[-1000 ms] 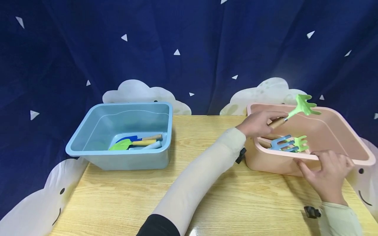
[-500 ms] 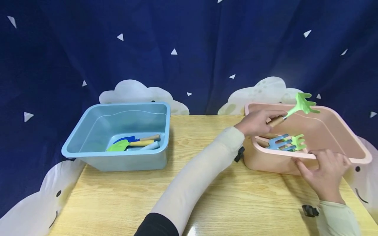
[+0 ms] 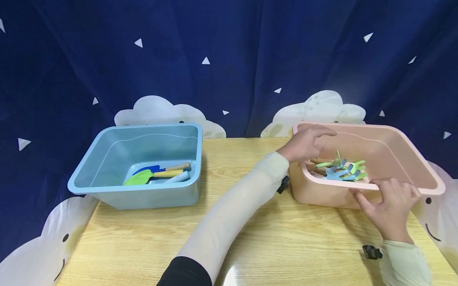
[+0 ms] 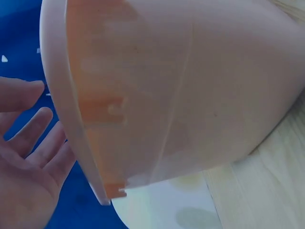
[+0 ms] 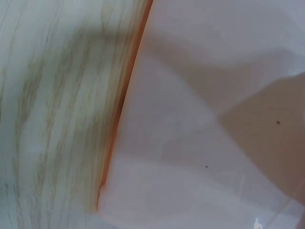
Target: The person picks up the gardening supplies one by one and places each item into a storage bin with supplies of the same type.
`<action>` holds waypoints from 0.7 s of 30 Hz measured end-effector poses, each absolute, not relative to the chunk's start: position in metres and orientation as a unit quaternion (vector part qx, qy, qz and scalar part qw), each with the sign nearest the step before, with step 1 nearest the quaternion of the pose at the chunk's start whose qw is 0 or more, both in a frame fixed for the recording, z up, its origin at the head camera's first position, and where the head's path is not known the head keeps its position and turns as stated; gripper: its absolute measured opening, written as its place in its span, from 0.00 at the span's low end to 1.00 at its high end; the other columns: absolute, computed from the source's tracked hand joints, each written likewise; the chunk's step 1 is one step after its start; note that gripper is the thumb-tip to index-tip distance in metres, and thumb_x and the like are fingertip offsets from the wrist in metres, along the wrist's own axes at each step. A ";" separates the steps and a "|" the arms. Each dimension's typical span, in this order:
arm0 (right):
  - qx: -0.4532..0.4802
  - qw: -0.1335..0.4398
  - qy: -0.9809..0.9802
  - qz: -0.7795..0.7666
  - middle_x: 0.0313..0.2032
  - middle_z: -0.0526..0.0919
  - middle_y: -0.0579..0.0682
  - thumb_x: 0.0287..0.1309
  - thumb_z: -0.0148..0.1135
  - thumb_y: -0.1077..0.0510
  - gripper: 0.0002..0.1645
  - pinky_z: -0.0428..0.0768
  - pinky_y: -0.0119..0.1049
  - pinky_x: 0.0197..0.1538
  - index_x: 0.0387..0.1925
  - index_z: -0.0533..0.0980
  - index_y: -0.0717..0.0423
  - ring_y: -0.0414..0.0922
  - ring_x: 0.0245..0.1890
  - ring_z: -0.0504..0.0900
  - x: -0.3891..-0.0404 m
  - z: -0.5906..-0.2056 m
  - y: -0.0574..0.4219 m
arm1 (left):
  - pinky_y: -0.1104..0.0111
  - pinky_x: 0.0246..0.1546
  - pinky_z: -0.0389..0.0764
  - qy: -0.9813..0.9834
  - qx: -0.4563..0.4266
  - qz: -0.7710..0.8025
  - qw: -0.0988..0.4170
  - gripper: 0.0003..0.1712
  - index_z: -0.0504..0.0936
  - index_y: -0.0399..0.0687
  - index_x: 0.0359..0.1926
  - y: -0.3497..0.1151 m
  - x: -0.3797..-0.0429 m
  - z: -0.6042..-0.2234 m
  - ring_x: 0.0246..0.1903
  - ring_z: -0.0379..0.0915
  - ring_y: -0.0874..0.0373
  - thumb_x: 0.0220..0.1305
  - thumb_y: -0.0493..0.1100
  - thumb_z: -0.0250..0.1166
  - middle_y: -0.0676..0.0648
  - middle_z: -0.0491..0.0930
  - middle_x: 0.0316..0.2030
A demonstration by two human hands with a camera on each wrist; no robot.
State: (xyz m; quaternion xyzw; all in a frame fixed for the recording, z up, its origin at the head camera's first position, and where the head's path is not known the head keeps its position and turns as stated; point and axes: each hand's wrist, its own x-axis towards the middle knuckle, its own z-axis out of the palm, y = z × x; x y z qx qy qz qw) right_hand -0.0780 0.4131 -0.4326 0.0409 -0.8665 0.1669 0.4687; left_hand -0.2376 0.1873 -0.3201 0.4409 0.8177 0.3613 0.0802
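Observation:
My left hand [image 3: 305, 143] is over the left rim of the pink bin [image 3: 332, 195], fingers loosely extended and holding nothing. In the left wrist view, that hand [image 4: 33, 157] is beside the rim with its fingers apart. Below it in the bin, a small green hand rake [image 3: 334, 162] lies tilted among the other tools. Next to it are a blue hand rake [image 3: 334, 174] and another green rake [image 3: 359, 167]. My right hand [image 3: 391, 204] grips the bin's front rim, thumb outside and fingers over the edge. The right wrist view shows the bin's outer wall [image 5: 190, 119] but no fingers.
A blue bin [image 3: 134, 198] stands on the left of the wooden table [image 3: 279, 238]. It holds a green trowel [image 3: 139, 177] with a yellow handle, a blue tool [image 3: 146, 169] and a pale blue handle [image 3: 179, 177]. A dark blue curtain [image 3: 229, 59] hangs behind.
My left hand has let go of the green rake, which has dropped into the pink bin onto the other tools. My right hand keeps its grip on the rim. The head view has shifted slightly.

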 end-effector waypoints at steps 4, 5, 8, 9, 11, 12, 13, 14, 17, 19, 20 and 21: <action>0.039 0.462 -0.870 0.167 0.31 0.76 0.65 0.51 0.57 0.22 0.49 0.42 0.39 0.65 0.34 0.77 0.70 0.68 0.37 0.66 -0.078 -0.432 0.413 | 0.80 0.66 0.63 0.818 0.436 0.372 0.056 0.27 0.74 0.56 0.67 0.176 -0.240 -0.322 0.70 0.62 0.66 0.68 0.35 0.56 0.57 0.72 0.67; 0.037 0.461 -0.871 0.167 0.31 0.76 0.66 0.51 0.57 0.22 0.50 0.42 0.39 0.65 0.34 0.76 0.70 0.68 0.38 0.66 -0.077 -0.431 0.413 | 0.79 0.67 0.63 0.818 0.434 0.374 0.051 0.26 0.74 0.55 0.66 0.174 -0.240 -0.322 0.70 0.63 0.66 0.69 0.36 0.56 0.57 0.73 0.67; 0.035 0.459 -0.872 0.168 0.32 0.76 0.66 0.51 0.56 0.21 0.50 0.42 0.40 0.65 0.34 0.76 0.69 0.68 0.38 0.66 -0.077 -0.431 0.413 | 0.78 0.66 0.65 0.821 0.426 0.378 0.039 0.25 0.76 0.55 0.65 0.165 -0.241 -0.324 0.69 0.65 0.64 0.69 0.36 0.56 0.56 0.73 0.67; 0.034 0.459 -0.872 0.168 0.32 0.76 0.66 0.51 0.56 0.21 0.50 0.42 0.40 0.65 0.34 0.76 0.69 0.69 0.38 0.66 -0.077 -0.431 0.414 | 0.78 0.65 0.66 0.821 0.424 0.380 0.034 0.25 0.76 0.55 0.65 0.163 -0.240 -0.325 0.68 0.66 0.64 0.69 0.36 0.56 0.56 0.73 0.67; 0.034 0.459 -0.872 0.169 0.32 0.76 0.66 0.50 0.56 0.21 0.51 0.42 0.41 0.66 0.34 0.76 0.69 0.69 0.38 0.66 -0.076 -0.431 0.415 | 0.79 0.63 0.68 0.820 0.423 0.385 0.026 0.24 0.77 0.54 0.64 0.158 -0.240 -0.325 0.67 0.69 0.63 0.68 0.36 0.56 0.55 0.73 0.66; 0.034 0.460 -0.871 0.170 0.32 0.76 0.66 0.50 0.57 0.21 0.51 0.42 0.42 0.66 0.33 0.76 0.69 0.69 0.39 0.66 -0.076 -0.431 0.415 | 0.79 0.61 0.69 0.819 0.423 0.387 0.024 0.24 0.77 0.53 0.63 0.155 -0.239 -0.325 0.66 0.69 0.62 0.69 0.36 0.56 0.54 0.73 0.66; 0.035 0.461 -0.870 0.171 0.32 0.76 0.66 0.50 0.57 0.21 0.50 0.42 0.42 0.66 0.33 0.76 0.69 0.69 0.38 0.66 -0.076 -0.430 0.415 | 0.80 0.60 0.69 0.818 0.424 0.388 0.022 0.23 0.77 0.52 0.63 0.153 -0.238 -0.325 0.65 0.70 0.62 0.68 0.36 0.56 0.54 0.73 0.66; 0.036 0.462 -0.870 0.171 0.31 0.76 0.66 0.50 0.57 0.21 0.50 0.42 0.42 0.66 0.33 0.76 0.70 0.69 0.38 0.65 -0.075 -0.430 0.415 | 0.81 0.59 0.70 0.816 0.425 0.391 0.021 0.23 0.77 0.51 0.63 0.150 -0.236 -0.325 0.65 0.71 0.61 0.68 0.35 0.56 0.53 0.73 0.66; 0.040 0.464 -0.869 0.171 0.30 0.76 0.66 0.51 0.57 0.21 0.50 0.42 0.40 0.66 0.33 0.77 0.70 0.69 0.38 0.66 -0.075 -0.430 0.414 | 0.81 0.62 0.67 0.813 0.433 0.389 0.011 0.22 0.77 0.48 0.62 0.139 -0.232 -0.326 0.66 0.70 0.60 0.69 0.36 0.55 0.52 0.75 0.65; 0.043 0.462 -0.870 0.170 0.30 0.76 0.66 0.51 0.57 0.21 0.51 0.41 0.39 0.66 0.33 0.77 0.70 0.69 0.37 0.65 -0.075 -0.429 0.413 | 0.80 0.64 0.65 0.814 0.437 0.382 0.002 0.22 0.76 0.47 0.62 0.131 -0.228 -0.326 0.67 0.69 0.60 0.69 0.37 0.54 0.51 0.75 0.64; 0.044 0.461 -0.870 0.170 0.30 0.76 0.66 0.51 0.57 0.21 0.51 0.41 0.38 0.66 0.34 0.77 0.69 0.69 0.37 0.66 -0.076 -0.429 0.413 | 0.79 0.66 0.64 0.816 0.439 0.377 -0.004 0.22 0.76 0.47 0.63 0.126 -0.226 -0.326 0.67 0.68 0.60 0.69 0.37 0.54 0.51 0.75 0.64; 0.045 0.460 -0.870 0.169 0.30 0.76 0.66 0.51 0.57 0.20 0.51 0.41 0.38 0.66 0.34 0.77 0.69 0.69 0.38 0.66 -0.076 -0.429 0.412 | 0.79 0.68 0.62 0.818 0.442 0.369 -0.010 0.22 0.75 0.47 0.63 0.121 -0.225 -0.327 0.68 0.67 0.60 0.70 0.37 0.54 0.50 0.75 0.64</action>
